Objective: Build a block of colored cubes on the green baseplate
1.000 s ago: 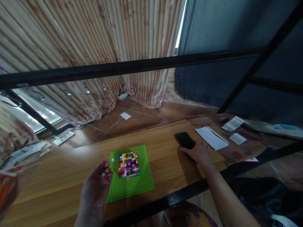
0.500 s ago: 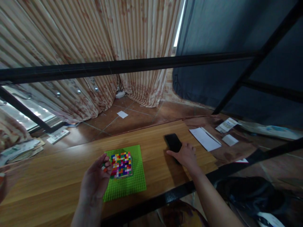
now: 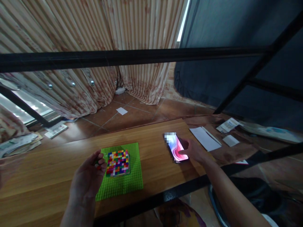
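Observation:
My left hand (image 3: 88,176) hovers palm up at the left edge of the green baseplate (image 3: 136,179). Its fingers curl around small toy bricks (image 3: 98,167), of which a red or orange one and a green one peek out. A colourful block of several small bricks (image 3: 118,162) sits on the baseplate. Farther right, a phone (image 3: 174,146) lies flat on the table with its screen lit. My right hand (image 3: 193,151) rests at the phone's right side, fingers apart, thumb over the lower screen. It does not appear to grip the phone.
The wooden table (image 3: 59,164) has a dark metal front edge (image 3: 156,201). White paper with a pen (image 3: 205,138) lies beyond its right end. A black metal bar (image 3: 142,57) crosses behind, before striped curtains (image 3: 142,28). Papers (image 3: 21,145) are stacked at far left.
The phone's screen has gone from dark to lit. My right hand has shifted right, off the phone's lower end, with its thumb now over the screen. My left hand keeps holding its bricks.

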Demonstrator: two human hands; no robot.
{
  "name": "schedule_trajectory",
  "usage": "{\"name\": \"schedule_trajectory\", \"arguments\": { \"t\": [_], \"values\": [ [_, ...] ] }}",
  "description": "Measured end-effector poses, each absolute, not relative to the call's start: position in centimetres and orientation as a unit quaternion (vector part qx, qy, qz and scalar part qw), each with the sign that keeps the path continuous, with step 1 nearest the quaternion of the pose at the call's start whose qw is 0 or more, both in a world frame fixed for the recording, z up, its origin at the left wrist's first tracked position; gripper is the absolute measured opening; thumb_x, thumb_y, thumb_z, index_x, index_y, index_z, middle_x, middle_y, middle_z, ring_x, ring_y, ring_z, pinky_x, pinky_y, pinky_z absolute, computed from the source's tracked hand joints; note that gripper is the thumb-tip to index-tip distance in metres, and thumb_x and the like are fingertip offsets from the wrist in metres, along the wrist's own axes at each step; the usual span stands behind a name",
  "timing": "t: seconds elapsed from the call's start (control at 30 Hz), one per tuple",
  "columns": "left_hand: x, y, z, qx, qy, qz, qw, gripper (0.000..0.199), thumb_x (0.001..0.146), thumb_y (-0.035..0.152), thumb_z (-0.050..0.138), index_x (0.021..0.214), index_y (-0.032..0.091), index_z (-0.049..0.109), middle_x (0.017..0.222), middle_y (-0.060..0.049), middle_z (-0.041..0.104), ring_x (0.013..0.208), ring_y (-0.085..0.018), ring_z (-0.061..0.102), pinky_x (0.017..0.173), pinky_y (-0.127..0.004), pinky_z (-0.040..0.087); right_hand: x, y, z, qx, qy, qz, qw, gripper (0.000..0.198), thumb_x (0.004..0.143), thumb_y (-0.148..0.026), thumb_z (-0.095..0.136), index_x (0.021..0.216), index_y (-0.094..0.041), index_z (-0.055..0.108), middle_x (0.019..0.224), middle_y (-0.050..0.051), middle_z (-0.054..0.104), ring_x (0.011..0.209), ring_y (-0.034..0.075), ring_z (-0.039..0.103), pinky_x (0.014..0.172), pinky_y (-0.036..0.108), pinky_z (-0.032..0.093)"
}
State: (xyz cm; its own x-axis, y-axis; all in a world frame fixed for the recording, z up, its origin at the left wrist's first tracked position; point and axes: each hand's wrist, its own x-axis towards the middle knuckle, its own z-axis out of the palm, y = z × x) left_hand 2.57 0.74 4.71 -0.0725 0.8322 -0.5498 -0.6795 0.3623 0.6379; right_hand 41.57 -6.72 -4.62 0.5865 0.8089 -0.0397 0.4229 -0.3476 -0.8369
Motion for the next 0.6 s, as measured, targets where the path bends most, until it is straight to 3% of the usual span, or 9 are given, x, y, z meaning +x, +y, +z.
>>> {"name": "schedule_trajectory", "arguments": {
  "t": [0.13, 0.23, 0.43, 0.6],
  "values": [
    [2.6, 0.8, 4.7, 0.08, 0.474, 0.561, 0.674, 0.023, 0.086, 0.006, 0.041, 0.08, 0.01, 0.063, 0.066, -0.004, 0.058, 0.052, -0.007, 0.052, 0.045, -0.014, 0.049, 41.0, -5.1, -4.9, -0.812, -0.332, 0.185, 0.443, 0.043, 0.064, -0.047, 0.073, 0.089, -0.013, 0.068, 0.085, 0.013, 0.073, 0.076, 0.026, 0.067, 0.07, 0.037, 0.049],
    [2.5, 0.9, 4.5, 0.074, 0.476, 0.563, 0.672, 0.023, 0.086, 0.006, 0.041, 0.079, 0.01, 0.063, 0.066, -0.004, 0.058, 0.053, -0.007, 0.052, 0.045, -0.014, 0.049, 40.9, -5.1, -5.0, -0.823, -0.284, 0.157, 0.466, 0.05, 0.074, -0.056, 0.061, 0.094, -0.011, 0.066, 0.089, 0.017, 0.072, 0.077, 0.027, 0.067, 0.069, 0.037, 0.049],
    [2.9, 0.7, 4.7, 0.062, 0.491, 0.574, 0.652, 0.027, 0.088, 0.01, 0.038, 0.078, 0.011, 0.063, 0.069, -0.005, 0.059, 0.058, -0.009, 0.055, 0.048, -0.015, 0.051, 41.2, -7.2, -6.3, -0.807, -0.243, 0.139, 0.52, 0.056, 0.073, -0.057, 0.059, 0.103, -0.01, 0.064, 0.089, 0.013, 0.071, 0.08, 0.025, 0.065, 0.07, 0.035, 0.051],
    [3.5, 0.8, 4.5, 0.022, 0.498, 0.606, 0.621, 0.026, 0.085, -0.001, 0.039, 0.075, 0.012, 0.059, 0.073, -0.003, 0.058, 0.065, -0.006, 0.058, 0.061, -0.011, 0.053, 41.4, -8.6, -7.5, -0.791, -0.237, 0.14, 0.546, 0.059, 0.073, -0.057, 0.058, 0.109, -0.011, 0.062, 0.096, 0.012, 0.07, 0.084, 0.023, 0.065, 0.075, 0.035, 0.052]
  ]
}}
